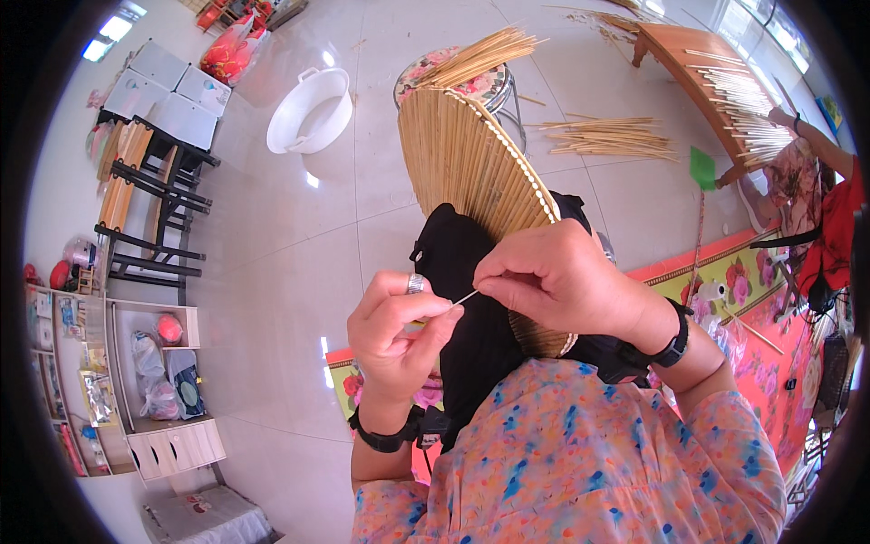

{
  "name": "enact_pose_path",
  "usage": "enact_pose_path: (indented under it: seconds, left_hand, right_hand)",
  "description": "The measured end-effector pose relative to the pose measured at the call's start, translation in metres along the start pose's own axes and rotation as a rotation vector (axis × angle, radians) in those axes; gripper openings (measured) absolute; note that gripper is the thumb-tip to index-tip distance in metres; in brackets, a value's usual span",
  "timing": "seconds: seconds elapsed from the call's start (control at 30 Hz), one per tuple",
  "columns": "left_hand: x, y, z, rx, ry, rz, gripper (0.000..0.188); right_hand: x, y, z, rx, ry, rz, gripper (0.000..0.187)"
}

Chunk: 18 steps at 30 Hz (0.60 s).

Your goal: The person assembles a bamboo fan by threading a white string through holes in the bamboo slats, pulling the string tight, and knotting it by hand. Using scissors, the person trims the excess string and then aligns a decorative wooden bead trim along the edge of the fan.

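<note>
Left hand [399, 331] and right hand [553, 276] both pinched shut on one thin pale thread [466, 296]. One fan-shaped woven bamboo-strip panel [476, 168] just behind them, over one black cloth [467, 272].

A fan-shaped panel of thin bamboo slats [471, 168], pale tan and edged with a row of small white stitches, is held tilted upright above a black cloth [471, 299], which it partly overlaps. A fine white thread [465, 297] is stretched taut just beside the panel's lower edge, across the cloth.
</note>
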<state>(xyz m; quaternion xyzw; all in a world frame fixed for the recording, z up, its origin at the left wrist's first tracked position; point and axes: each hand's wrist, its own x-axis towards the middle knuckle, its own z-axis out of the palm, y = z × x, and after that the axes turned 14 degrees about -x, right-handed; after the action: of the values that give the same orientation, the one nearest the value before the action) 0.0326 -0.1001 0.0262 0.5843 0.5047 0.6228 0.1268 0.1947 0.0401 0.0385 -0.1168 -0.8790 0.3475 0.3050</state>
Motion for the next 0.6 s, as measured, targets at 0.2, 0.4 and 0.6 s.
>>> enact_pose_path:
  seconds: [0.2,0.4,0.6]
  left_hand:
    - [0.003,0.001,-0.004,0.018,-0.031,-0.018,0.023]
    - [0.006,0.0,-0.004,0.068,-0.041,0.057,0.024]
    - [0.007,0.002,-0.005,0.071,-0.022,0.059,0.023]
  right_hand:
    - [0.0,-0.003,-0.004,0.071,-0.063,0.091,0.022]
    - [-0.001,-0.015,0.006,0.729,-0.243,0.407,0.026]
    - [0.0,-0.008,0.01,0.42,-0.25,0.319,0.014]
